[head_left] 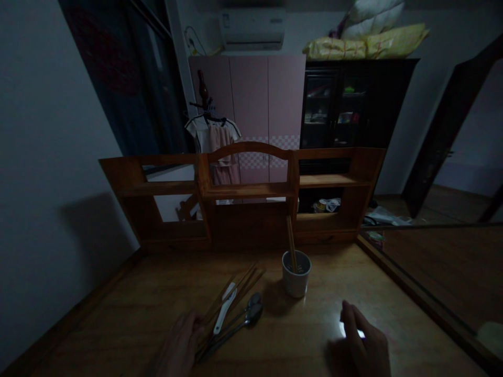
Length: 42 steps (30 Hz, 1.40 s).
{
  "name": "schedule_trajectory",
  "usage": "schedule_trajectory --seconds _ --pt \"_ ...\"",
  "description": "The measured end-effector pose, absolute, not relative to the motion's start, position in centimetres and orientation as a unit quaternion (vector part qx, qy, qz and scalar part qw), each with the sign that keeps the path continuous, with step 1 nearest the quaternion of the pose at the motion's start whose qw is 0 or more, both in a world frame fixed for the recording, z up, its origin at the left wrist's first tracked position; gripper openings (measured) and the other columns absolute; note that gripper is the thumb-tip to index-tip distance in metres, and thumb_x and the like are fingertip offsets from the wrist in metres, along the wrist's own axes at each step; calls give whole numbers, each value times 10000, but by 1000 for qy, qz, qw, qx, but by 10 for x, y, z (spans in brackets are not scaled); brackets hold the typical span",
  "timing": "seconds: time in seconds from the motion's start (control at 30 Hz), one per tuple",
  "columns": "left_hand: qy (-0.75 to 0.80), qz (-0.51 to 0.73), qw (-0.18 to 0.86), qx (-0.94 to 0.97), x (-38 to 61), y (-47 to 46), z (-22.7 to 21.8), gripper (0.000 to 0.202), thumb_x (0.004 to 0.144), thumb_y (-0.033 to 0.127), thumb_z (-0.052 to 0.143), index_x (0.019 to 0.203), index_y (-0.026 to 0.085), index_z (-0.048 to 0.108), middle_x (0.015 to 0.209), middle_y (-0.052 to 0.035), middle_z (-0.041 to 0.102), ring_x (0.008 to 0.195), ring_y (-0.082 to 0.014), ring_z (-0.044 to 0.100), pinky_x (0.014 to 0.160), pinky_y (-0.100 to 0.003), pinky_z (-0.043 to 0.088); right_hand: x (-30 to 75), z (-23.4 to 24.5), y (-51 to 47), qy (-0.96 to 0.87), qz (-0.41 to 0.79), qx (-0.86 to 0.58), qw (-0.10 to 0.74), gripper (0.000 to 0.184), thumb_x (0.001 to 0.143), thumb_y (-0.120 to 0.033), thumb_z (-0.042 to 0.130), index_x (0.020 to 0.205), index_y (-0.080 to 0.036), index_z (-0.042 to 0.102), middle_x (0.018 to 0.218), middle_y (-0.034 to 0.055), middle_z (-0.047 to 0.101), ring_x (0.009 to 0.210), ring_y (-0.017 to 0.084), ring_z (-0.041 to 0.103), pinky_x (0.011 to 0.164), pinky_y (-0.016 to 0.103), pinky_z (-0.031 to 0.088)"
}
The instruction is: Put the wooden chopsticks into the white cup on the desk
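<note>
Low in the head view, my left hand (178,340) has its fingers curled around the near ends of some wooden chopsticks (248,283), in a loose bunch on the table. A white spoon (222,315) lies among them, handle toward me. Metal spoons (254,313) lie just to the right, their bowls pointing away. A pale cup-shaped holder (296,283) with small holes inside stands upright farther back, chopsticks (292,245) leaning in it. My right hand (365,337) hovers over the table to the right, apart from the holder, its fingers drawn together with nothing visible in them.
A wooden shelf unit (251,191) rises along the back edge of the wooden table (157,283). The wall (58,183) borders the left side. A raised edge (408,293) runs along the right. Clothes on a stand (214,131) and cupboards (249,99) are behind.
</note>
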State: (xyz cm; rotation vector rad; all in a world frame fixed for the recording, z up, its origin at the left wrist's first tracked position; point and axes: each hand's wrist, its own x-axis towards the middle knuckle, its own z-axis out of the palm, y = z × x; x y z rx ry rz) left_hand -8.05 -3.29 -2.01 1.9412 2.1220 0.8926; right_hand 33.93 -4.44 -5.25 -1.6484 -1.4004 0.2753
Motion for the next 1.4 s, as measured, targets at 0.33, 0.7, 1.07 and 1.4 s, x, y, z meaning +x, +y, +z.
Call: schedule_trajectory --seconds 0.33,0.7,1.07,1.4 --pt "664 319 220 640 -21 -34 -19 284 845 336 448 1039 207 610 1026 -77 707 951 -225 668 840 -315 519 336 -51 -45 -580 121 -667 451 399 949 -505 354 963 -213 625 793 30 658 732 190 635 625 224 473" --pt "726 230 135 633 -24 -22 -23 330 908 219 325 1135 172 560 1082 -127 701 946 -225 679 790 -294 501 331 -41 -46 -586 101 -649 474 500 908 -607 355 824 -224 665 776 60 704 654 203 658 530 225 491" --pt "714 186 15 675 -22 -19 -39 404 933 180 271 1205 142 566 1259 -129 611 1150 -232 571 959 -342 433 335 -51 -44 -604 128 -654 437 357 966 -465 340 889 -221 589 777 35 647 677 186 622 616 232 451" --pt "727 182 55 660 -6 -14 -37 401 948 222 288 1235 120 549 1199 -142 646 1039 -235 620 898 -338 449 333 -47 -48 -600 128 -652 445 382 968 -464 341 859 -213 608 755 27 662 714 184 643 636 219 467"
